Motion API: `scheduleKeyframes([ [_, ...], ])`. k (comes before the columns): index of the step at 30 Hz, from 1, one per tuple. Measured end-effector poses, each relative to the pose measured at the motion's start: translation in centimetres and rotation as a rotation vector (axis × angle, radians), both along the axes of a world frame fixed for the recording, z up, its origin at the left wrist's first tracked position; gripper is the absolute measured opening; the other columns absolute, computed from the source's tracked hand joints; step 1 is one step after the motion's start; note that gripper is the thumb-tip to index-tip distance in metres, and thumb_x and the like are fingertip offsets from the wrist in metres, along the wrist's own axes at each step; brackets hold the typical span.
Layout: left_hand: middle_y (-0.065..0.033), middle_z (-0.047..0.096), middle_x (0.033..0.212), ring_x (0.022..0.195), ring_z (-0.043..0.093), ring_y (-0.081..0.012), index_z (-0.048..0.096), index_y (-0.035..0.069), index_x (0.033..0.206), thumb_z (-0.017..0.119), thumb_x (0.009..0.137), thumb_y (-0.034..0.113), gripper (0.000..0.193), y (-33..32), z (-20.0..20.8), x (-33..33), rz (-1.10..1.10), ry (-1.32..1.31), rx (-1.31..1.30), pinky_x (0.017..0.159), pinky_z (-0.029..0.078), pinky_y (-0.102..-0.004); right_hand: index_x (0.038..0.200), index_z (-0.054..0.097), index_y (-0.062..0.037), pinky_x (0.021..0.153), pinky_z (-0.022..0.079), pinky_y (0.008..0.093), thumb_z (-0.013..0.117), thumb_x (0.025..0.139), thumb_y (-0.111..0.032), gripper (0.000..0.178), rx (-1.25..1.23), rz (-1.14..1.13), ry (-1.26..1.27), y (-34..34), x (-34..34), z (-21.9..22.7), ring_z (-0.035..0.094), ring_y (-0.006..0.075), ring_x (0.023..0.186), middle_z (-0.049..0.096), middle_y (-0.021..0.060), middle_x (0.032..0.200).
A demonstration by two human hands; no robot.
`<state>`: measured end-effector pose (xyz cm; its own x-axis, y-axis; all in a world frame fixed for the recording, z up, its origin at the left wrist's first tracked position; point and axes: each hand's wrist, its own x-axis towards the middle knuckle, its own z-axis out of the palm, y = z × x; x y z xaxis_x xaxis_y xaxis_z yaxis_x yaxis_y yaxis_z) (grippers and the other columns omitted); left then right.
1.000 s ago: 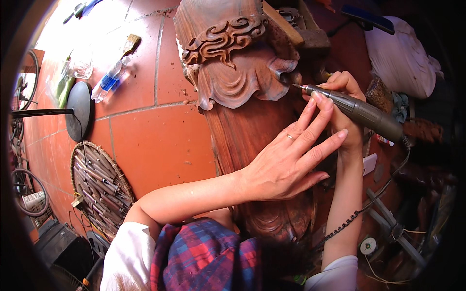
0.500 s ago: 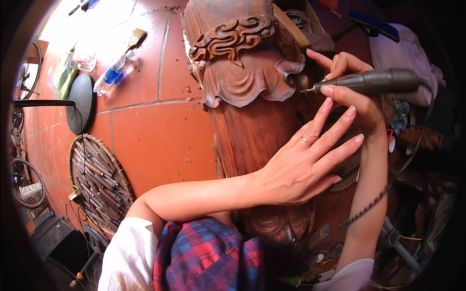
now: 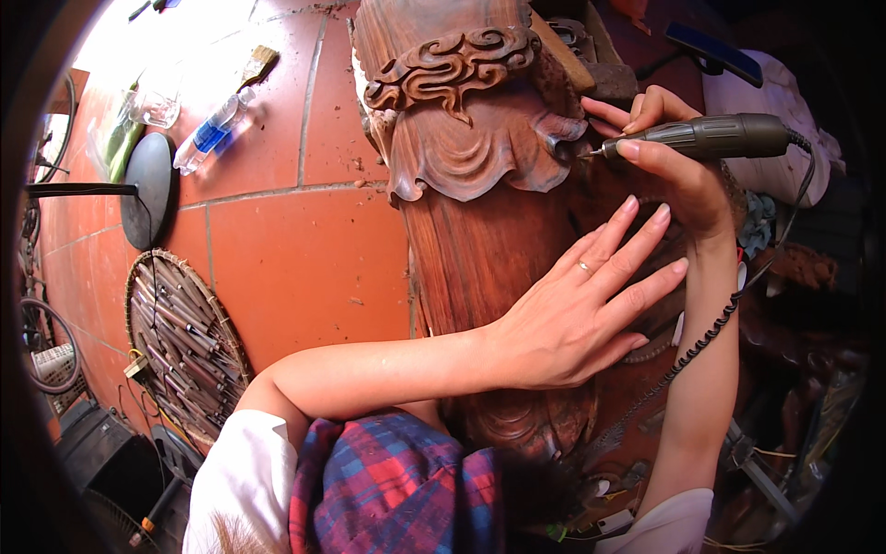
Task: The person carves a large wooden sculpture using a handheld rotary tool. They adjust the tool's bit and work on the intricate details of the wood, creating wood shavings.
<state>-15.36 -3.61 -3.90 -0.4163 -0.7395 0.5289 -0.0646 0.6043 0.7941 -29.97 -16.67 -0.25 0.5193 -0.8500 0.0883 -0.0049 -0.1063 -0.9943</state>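
A reddish-brown wood carving [image 3: 484,245], with a scrolled band and draped folds, lies lengthwise in front of me. My right hand [image 3: 688,180] grips a dark handheld rotary tool [image 3: 729,137] between thumb and fingers. The tool's thin metal bit points left at the carving's draped edge; whether it touches the wood I cannot tell. My left hand [image 3: 581,305] is spread flat over the carving's right side, palm down, with a ring on one finger. Its fingertips reach toward my right wrist, and it holds nothing. A coiled black cable [image 3: 715,337] hangs from the tool across my right forearm.
On the tiled floor [image 3: 305,268] to the left are a round basket [image 3: 242,343] of carving tools, a round black stand base [image 3: 150,192], a plastic bottle [image 3: 212,134] and a brush [image 3: 259,65]. A wooden-handled tool [image 3: 563,51] and a phone [image 3: 712,54] lie at the far right.
My right hand and the rotary tool have shifted slightly up. The cable has swung into a wider curve down past the forearm. My left hand stays nearly in place.
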Motion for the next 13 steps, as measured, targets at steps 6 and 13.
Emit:
scheduleKeyframes([
  [6,-0.0223,0.024,0.147,0.136,0.023,-0.0421,0.036,0.008,0.139,0.072,0.071,0.013,0.077,1.8,-0.8,0.4,-0.062,-0.058,0.065,0.105,0.031,-0.0478,0.073,0.051,-0.0038,0.098,0.044,0.0447,0.065,0.075,-0.004,0.014,0.027,-0.018,0.006,0.2,0.0,-0.6,0.053,0.0074,0.072,0.046,-0.0018,0.069],
  [13,-0.0208,0.023,0.148,0.135,0.024,-0.0421,0.034,0.008,0.139,0.070,0.075,0.014,0.074,2.0,-1.4,0.6,-0.109,-0.112,0.079,0.104,0.031,-0.0476,0.077,0.053,-0.0026,0.095,0.047,0.0428,0.065,0.076,-0.006,0.013,0.052,-0.045,0.017,-0.1,0.0,-0.6,0.057,0.0101,0.079,0.051,-0.0002,0.073],
])
